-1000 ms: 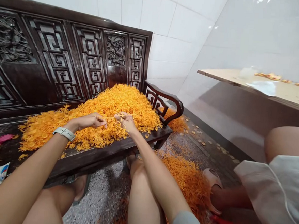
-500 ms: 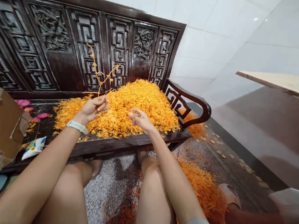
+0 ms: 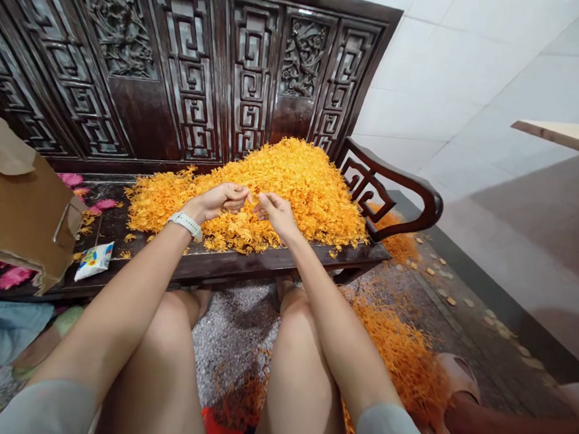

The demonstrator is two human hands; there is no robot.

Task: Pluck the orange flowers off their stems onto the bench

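And there go the two hands, drawn in together: the left hand (image 3: 218, 200) and the right hand (image 3: 277, 215) now meet low over the heap of orange-yellow strands (image 3: 296, 191), fingers curled inward (image 3: 239, 193), tips just apart. Is a strand pinched between them? From here, I can't tell. No sprig stands raised above either hand. The heap lies right under both palms, its long axis running side to side along the seat of the carved dark-wood bench (image 3: 190, 71), the strands themselves tangled every which way. Left of the left hand, with a white watch (image 3: 186, 224) on its wrist, sit a cardboard box (image 3: 17, 204) and a small printed packet (image 3: 94, 261). Right of the right hand, past the curved armrest (image 3: 395, 185), more strands (image 3: 389, 356) spill across the floor, near another person's foot (image 3: 463, 421) in a pale slipper (image 3: 459, 381).
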